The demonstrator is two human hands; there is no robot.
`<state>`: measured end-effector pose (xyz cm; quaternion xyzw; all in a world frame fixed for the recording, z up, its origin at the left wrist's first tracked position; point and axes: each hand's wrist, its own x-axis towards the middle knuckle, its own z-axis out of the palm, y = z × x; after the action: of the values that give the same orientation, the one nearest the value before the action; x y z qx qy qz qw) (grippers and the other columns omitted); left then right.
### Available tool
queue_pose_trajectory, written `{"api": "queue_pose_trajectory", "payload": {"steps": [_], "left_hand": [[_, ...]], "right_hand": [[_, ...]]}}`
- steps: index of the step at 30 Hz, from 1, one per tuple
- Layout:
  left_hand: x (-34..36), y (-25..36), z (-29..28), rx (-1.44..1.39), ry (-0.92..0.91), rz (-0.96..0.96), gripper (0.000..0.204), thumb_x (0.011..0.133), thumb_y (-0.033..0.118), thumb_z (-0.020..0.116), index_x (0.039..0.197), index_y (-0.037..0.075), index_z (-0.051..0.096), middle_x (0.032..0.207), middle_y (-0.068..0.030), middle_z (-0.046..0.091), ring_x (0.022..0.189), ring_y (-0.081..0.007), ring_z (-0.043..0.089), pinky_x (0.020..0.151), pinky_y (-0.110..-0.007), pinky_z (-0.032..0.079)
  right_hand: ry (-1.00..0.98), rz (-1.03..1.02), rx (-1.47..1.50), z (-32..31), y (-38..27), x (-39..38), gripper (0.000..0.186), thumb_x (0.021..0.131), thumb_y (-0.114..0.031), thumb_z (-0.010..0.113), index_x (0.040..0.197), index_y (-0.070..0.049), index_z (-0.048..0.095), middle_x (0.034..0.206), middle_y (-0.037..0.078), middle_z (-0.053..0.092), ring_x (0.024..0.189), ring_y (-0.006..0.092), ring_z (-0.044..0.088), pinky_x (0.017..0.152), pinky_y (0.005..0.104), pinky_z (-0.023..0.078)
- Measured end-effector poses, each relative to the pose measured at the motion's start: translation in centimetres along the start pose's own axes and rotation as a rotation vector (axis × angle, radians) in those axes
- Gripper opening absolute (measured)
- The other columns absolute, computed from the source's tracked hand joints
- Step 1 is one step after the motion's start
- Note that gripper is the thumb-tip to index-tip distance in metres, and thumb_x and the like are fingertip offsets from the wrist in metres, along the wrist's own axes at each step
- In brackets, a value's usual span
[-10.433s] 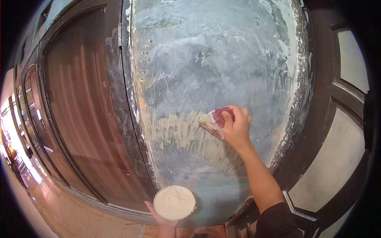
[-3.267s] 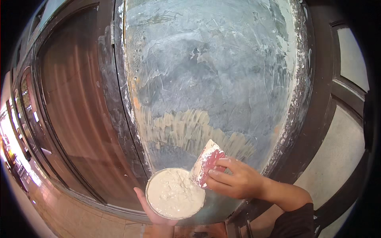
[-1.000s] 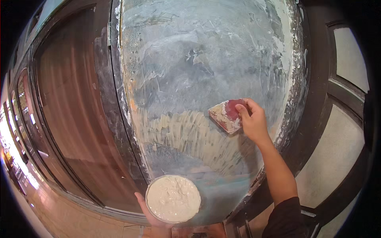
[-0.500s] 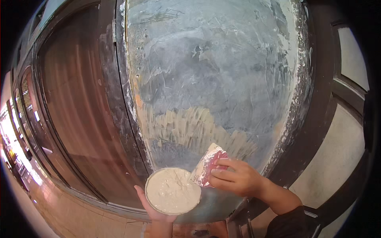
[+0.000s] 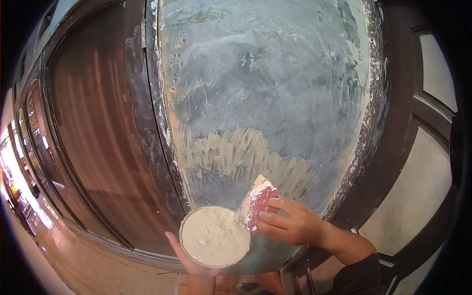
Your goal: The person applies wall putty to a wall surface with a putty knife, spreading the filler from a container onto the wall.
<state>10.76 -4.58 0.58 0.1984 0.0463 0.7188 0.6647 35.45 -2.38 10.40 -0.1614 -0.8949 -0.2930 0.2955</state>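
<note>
Here's the left hand [image 5: 193,265] supporting a round bowl [image 5: 181,237] of cream-coloured paste [image 5: 214,237], fingers hidden underneath; just right of that grip, the right hand [image 5: 291,223] pinches a flat, red, paste-smeared scraper [image 5: 264,202] at the rim, contact unclear; beyond, a black sleeve [image 5: 359,275], cut off below.

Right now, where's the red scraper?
In the head view, the red scraper is low and right of centre, gripped in the right hand, its paste-smeared edge at the right rim of the bowl of pale paste.
</note>
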Motion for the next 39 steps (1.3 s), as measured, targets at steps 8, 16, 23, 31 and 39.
{"api": "queue_pose_trajectory", "payload": {"steps": [8,16,23,31,39], "left_hand": [[-0.3,0.1,0.2,-0.031,-0.015,-0.007,0.095,0.099,0.082,0.03,0.15,0.005,0.052,0.149,-0.0161,0.058,0.131,-0.0371,0.06,0.11,-0.054,0.05],[-0.2,-0.5,0.0,0.015,-0.025,-0.003,0.099,0.098,0.083,0.028,0.151,0.003,0.05,0.15,-0.0159,0.057,0.133,-0.0355,0.058,0.112,-0.051,0.049],[0.1,-1.3,0.6,0.061,-0.018,-0.01,0.099,0.098,0.083,0.028,0.152,0.003,0.048,0.152,-0.0164,0.055,0.136,-0.0349,0.056,0.114,-0.051,0.046],[0.6,-2.1,-0.4,0.02,-0.008,-0.038,0.1,0.099,0.083,0.028,0.152,0.001,0.049,0.153,-0.0175,0.055,0.136,-0.0359,0.057,0.114,-0.052,0.046],[0.9,-2.9,-0.9,0.014,-0.018,-0.089,0.103,0.098,0.084,0.028,0.154,0.0,0.046,0.154,-0.0193,0.053,0.137,-0.0367,0.055,0.115,-0.052,0.046]], "right_hand": [[0.015,0.022,-0.001,0.8,-0.1,0.0,0.024,0.086,-0.017,0.074,0.109,-0.01,0.068,0.109,0.003,0.069,0.109,0.0287,0.068,0.087,0.0421,0.06],[0.015,0.044,-0.024,1.3,0.0,0.2,0.025,0.086,-0.018,0.076,0.109,-0.011,0.069,0.111,0.003,0.07,0.112,0.0293,0.067,0.088,0.0431,0.06],[0.035,0.041,-0.036,2.3,0.4,0.2,0.026,0.085,-0.018,0.076,0.11,-0.011,0.069,0.11,0.004,0.069,0.112,0.0287,0.067,0.087,0.043,0.06],[0.067,0.036,-0.031,2.7,0.7,0.4,0.024,0.086,-0.016,0.074,0.108,-0.009,0.069,0.107,0.004,0.068,0.109,0.0284,0.067,0.083,0.0402,0.06],[0.113,0.065,-0.034,3.3,1.0,0.6,0.025,0.085,-0.015,0.072,0.109,-0.007,0.071,0.106,0.004,0.069,0.108,0.0284,0.067,0.081,0.0382,0.06]]}}
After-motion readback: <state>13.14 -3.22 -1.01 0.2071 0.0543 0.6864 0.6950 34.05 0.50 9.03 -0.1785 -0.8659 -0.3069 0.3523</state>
